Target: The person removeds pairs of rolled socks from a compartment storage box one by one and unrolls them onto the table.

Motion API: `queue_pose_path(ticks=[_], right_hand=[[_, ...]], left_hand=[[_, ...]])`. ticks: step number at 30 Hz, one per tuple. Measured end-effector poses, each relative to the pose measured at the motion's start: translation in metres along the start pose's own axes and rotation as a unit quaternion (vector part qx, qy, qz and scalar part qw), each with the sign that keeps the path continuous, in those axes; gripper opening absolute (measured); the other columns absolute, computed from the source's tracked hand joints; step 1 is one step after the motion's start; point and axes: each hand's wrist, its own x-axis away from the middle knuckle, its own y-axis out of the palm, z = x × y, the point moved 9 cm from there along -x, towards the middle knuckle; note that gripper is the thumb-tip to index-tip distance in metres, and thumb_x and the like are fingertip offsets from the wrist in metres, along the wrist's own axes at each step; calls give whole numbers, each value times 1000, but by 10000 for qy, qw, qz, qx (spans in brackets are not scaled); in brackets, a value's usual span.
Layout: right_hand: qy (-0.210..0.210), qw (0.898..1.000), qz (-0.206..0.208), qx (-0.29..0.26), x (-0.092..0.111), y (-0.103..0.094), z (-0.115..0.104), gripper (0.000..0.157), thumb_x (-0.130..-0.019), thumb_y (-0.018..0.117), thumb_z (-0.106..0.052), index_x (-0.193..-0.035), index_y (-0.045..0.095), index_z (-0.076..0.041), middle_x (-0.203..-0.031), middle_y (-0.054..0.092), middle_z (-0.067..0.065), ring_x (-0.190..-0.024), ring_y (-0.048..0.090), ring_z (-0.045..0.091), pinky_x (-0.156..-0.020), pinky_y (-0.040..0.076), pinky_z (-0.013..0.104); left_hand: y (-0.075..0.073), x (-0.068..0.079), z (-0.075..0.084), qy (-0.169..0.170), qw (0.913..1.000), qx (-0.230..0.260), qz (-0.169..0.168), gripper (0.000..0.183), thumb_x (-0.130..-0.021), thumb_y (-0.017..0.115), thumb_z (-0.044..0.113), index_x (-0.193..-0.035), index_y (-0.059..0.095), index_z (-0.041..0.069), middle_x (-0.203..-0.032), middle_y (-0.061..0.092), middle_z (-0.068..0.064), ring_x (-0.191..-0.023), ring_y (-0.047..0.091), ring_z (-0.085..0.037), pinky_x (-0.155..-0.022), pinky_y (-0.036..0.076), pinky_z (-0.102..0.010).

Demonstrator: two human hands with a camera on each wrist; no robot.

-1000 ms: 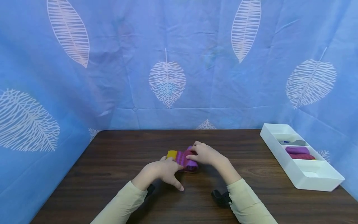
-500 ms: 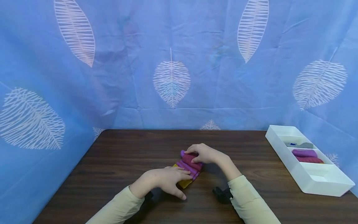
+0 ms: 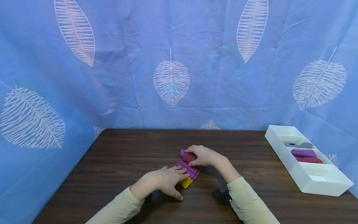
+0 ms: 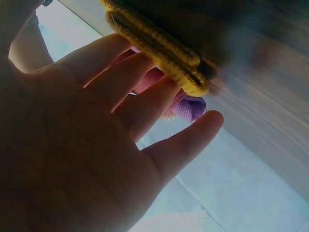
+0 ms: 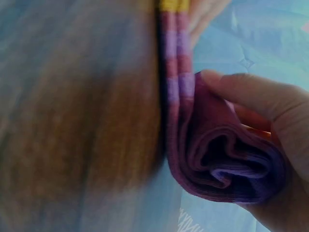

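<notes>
A pair of socks (image 3: 190, 157), striped maroon and purple with yellow cuffs, lies on the dark wooden table, its far end rolled up. The right hand (image 3: 205, 156) grips this roll from above, thumb on the near side and fingers over the far side. In the right wrist view the roll (image 5: 227, 164) shows as a spiral of layers, with the flat striped part running from it. The left hand (image 3: 166, 180) rests with spread, fairly straight fingers on the flat part by the yellow cuffs (image 4: 159, 53), which show as stacked layers in the left wrist view.
At the table's right side stands a white divided tray (image 3: 296, 174). One compartment holds rolled purple and maroon socks (image 3: 306, 156); another has a grey item (image 3: 303, 145) with a bit of blue. A blue leaf-print curtain (image 3: 201, 87) hangs behind the table (image 3: 134, 149).
The socks have turned so the yellow cuffs point toward the person instead of left. Both hands stay on them; the right hand has shifted slightly nearer with the roll. The view swung a little left.
</notes>
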Motion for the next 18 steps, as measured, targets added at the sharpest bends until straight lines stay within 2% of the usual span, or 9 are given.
queue_pose_path(ticks=[6, 11, 14, 18], right_hand=[[504, 9984, 182, 188, 3, -3, 12, 54, -87, 74, -23, -136, 55, -7, -133, 58, 13, -108, 59, 23, -89, 51, 42], [626, 9966, 468, 260, 5, -14, 20, 52, -88, 73, -23, -134, 57, -6, -129, 61, 13, -107, 59, 23, -89, 51, 42], [642, 9929, 871, 492, 6, -22, 23, 45, -88, 73, -21, -129, 60, -7, -123, 63, 11, -105, 61, 23, -89, 52, 43], [543, 9802, 1545, 1110, 10, -32, 25, 24, -88, 71, -14, -110, 61, -9, -105, 62, 7, -91, 61, 21, -78, 53, 40]], left_hand=[[1, -1, 0, 25, 10000, 68, 21, 78, -82, 69, 56, -150, 39, 28, -159, 31, 4, -148, 29, -21, -114, 31, -54], [3, -3, -1, 2, 9999, 101, 21, 78, -83, 69, 57, -150, 39, 30, -159, 31, 5, -148, 29, -21, -114, 31, -55], [3, -3, -2, -25, 9999, 94, 30, 78, -83, 69, 57, -150, 39, 30, -159, 31, 5, -148, 29, -22, -114, 31, -56], [3, -4, -1, -21, 9999, 83, 68, 79, -82, 69, 57, -150, 39, 30, -159, 31, 5, -148, 28, -21, -115, 29, -55]])
